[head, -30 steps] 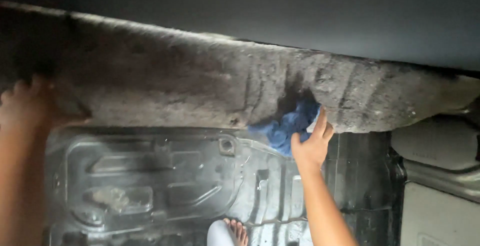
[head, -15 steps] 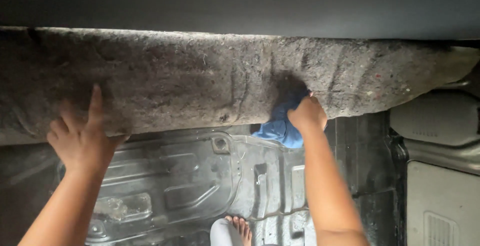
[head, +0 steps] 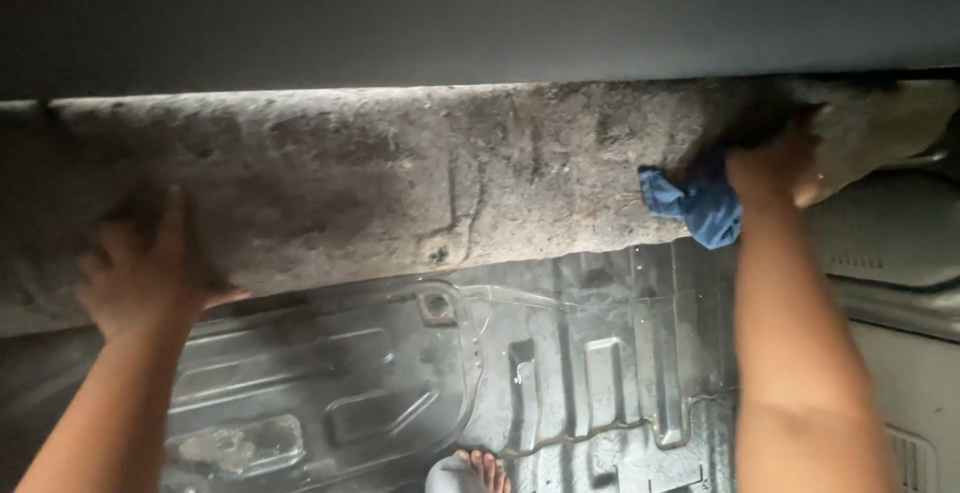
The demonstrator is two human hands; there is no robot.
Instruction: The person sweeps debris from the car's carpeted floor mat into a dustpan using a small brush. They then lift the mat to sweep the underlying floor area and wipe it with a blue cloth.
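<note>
Blue cloth [head: 700, 205] bunched under right hand [head: 775, 165] fingers against felt mat [head: 400, 183].

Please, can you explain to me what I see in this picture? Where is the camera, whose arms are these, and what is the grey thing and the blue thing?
The camera sits on a person's head and looks down, so both arms reaching forward are that person's own. The left hand presses flat against a big grey felt mat, thick and dirty, which is lifted up across the view. The right hand grips the mat's upper right part and also holds a blue cloth, bunched against the felt. Below the mat lies a bare metal floor, dark, with pressed ribs and shapes, like the floor of a vehicle. At the bottom edge you see the toes of a bare foot standing on that floor; I cannot tell whose it is.
</note>
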